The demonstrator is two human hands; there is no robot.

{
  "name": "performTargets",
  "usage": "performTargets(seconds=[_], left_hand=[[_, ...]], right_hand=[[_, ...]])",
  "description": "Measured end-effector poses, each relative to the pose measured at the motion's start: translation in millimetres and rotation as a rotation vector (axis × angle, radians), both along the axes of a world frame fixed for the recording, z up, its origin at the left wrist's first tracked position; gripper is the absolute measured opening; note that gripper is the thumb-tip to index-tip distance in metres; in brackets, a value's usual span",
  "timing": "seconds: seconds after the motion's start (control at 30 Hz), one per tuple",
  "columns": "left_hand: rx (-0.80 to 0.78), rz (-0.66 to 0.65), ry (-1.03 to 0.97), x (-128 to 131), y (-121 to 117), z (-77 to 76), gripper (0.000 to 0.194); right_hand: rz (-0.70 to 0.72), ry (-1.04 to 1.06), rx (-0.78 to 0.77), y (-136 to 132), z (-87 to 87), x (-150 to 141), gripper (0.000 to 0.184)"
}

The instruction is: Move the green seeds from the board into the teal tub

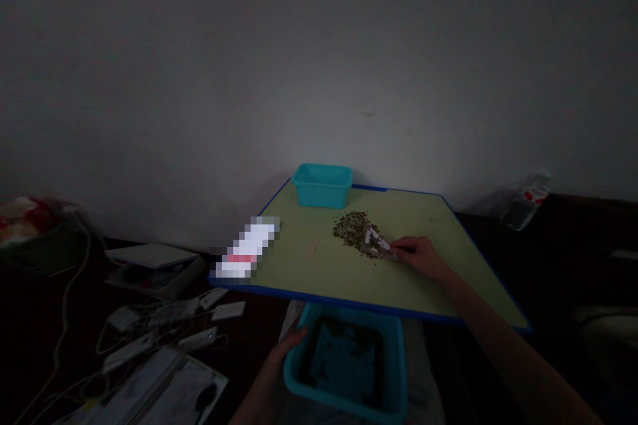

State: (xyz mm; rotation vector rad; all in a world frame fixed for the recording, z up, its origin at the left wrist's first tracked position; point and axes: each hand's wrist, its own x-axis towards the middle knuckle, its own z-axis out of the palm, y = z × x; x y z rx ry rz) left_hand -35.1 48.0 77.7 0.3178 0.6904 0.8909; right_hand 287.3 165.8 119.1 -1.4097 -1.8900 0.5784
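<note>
My right hand (419,255) is closed, its fingertips pinching a small pale flat piece (377,241) that looks like plastic or card; its exact kind is unclear. The piece lies tilted against the right side of a spread pile of small brown grains (351,227) on the board-like tabletop. My left hand (293,340) grips the left rim of a turquoise basin (343,393) below the table's front edge. Dark small bits cling around the floor of that basin. The fingers on its outer wall are partly hidden.
Another turquoise basin (323,187) stands at the back of the blue-edged table (399,289). A bright blurred-out phone-like screen (248,249) lies at the left edge. Cables and white chargers (198,339) clutter the lower left. A clear plastic package (526,202) is by the wall on the right.
</note>
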Motion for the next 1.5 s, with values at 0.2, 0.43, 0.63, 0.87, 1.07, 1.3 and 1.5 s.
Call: performTargets(seconds=[0.2, 0.43, 0.63, 0.87, 1.07, 1.3, 1.5], left_hand=[[-0.002, -0.019, -0.009, 0.0, -0.2, 3.8, 0.057], [0.027, 0.021, 0.038, 2.4, -2.2, 4.8, 0.060], [-0.010, -0.003, 0.054, 1.4, -1.5, 5.8, 0.058], [0.005, -0.013, 0.020, 0.2, -0.1, -1.2, 0.057], [-0.015, 0.049, 0.071, 7.2, -2.8, 10.2, 0.057], [0.028, -0.013, 0.029, -0.6, -1.4, -0.8, 0.057], [0.009, -0.007, 0.074, 1.5, -2.4, 2.6, 0.056]], right_hand=[[0.046, 0.034, -0.018, -2.1, 3.0, 1.2, 0.026], [0.088, 0.027, -0.035, -4.6, 3.7, -1.0, 0.026], [-0.007, -0.047, 0.039, -2.1, 2.0, -2.6, 0.024], [-0.110, -0.110, 0.113, 2.9, -3.9, 2.6, 0.024], [-0.123, -0.093, 0.133, 4.4, -6.3, 3.2, 0.025], [-0.121, -0.017, 0.127, 5.7, -5.8, 6.2, 0.026], [-0.185, -0.053, 0.125, 8.2, -7.4, 9.5, 0.027]])
